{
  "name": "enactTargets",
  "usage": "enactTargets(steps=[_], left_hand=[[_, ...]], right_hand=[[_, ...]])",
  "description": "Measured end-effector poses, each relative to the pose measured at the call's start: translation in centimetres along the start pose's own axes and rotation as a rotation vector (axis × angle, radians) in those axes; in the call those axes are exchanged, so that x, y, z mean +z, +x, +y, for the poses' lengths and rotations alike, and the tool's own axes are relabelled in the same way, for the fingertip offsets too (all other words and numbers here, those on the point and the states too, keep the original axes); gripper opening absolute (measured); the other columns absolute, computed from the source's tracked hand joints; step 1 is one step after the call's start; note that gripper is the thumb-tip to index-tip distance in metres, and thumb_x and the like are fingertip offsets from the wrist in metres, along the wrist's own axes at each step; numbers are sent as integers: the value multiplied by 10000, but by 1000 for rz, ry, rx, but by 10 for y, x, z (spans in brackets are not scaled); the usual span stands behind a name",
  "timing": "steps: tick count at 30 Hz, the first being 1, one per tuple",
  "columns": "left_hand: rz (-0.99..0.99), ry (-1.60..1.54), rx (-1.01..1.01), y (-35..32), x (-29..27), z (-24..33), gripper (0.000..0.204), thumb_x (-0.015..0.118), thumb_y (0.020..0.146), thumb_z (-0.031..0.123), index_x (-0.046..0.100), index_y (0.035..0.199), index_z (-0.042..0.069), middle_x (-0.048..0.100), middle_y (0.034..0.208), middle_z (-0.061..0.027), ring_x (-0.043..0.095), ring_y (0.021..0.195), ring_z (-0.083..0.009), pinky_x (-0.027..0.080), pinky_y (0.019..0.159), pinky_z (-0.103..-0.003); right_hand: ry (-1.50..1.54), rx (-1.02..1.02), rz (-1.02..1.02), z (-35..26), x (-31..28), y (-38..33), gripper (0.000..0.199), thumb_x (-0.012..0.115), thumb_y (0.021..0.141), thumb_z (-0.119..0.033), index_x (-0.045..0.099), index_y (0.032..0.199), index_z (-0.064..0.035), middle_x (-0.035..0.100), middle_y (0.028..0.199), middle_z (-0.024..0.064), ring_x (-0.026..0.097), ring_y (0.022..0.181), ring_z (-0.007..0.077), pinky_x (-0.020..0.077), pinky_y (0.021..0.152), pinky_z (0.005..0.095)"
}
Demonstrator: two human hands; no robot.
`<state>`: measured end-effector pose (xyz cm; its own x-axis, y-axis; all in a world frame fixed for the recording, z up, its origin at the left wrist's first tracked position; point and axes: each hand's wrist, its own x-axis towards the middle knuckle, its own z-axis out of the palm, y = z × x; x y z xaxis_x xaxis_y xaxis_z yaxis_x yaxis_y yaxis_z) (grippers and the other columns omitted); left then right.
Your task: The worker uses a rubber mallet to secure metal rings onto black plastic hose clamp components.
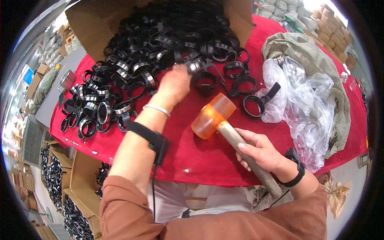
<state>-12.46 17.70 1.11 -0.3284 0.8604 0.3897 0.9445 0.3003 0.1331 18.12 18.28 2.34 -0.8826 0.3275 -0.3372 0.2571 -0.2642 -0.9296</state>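
Black ring clamp (195, 65) pinched in left hand (175, 85) fingers, just above the red surface (180, 148) at the edge of the black ring pile (160, 44). Orange-headed mallet (213, 116) gripped by its wooden handle in right hand (262, 152), fingers wrapped tight. Crumpled clear plastic bag (300, 100) off right.

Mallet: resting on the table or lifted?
Lifted. The right hand grips the wooden handle; the orange mallet head is tilted up above the red tablecloth.

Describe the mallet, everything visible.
The mallet has a translucent orange barrel-shaped head, seemingly rubber or plastic, on a worn wooden handle. The right hand grips the handle mid-length; its butt runs down past the wrist. The head is tilted up and left, raised over the red tablecloth, touching nothing else.
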Motion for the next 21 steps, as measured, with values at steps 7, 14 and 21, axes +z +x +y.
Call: enactTargets(steps=[7,14,21], left_hand=[[-50,-1063,-425,21,-78,-10,333,495,895,185,485,1086,-88,594,914,-156,643,698,-213,529,569,-286],[322,-21,114,-50,-83,-43,228,509,750,-26,488,975,-1,520,1044,-194,569,884,-362,502,741,-397],[452,-101,334,-94,-90,-29,322,490,680,-105,484,982,8,521,1107,-164,576,915,-332,510,740,-361]], right_hand=[[115,-29,87,3,-8,16,529,506,901,-230,298,1363,-76,536,725,40,519,542,98,451,461,235],[170,-182,282,-3,0,27,273,563,876,-283,478,1018,-66,541,662,31,512,490,87,442,419,226],[19,-369,381,-21,34,45,318,637,826,-290,509,974,-39,580,730,44,507,514,76,426,436,218]])
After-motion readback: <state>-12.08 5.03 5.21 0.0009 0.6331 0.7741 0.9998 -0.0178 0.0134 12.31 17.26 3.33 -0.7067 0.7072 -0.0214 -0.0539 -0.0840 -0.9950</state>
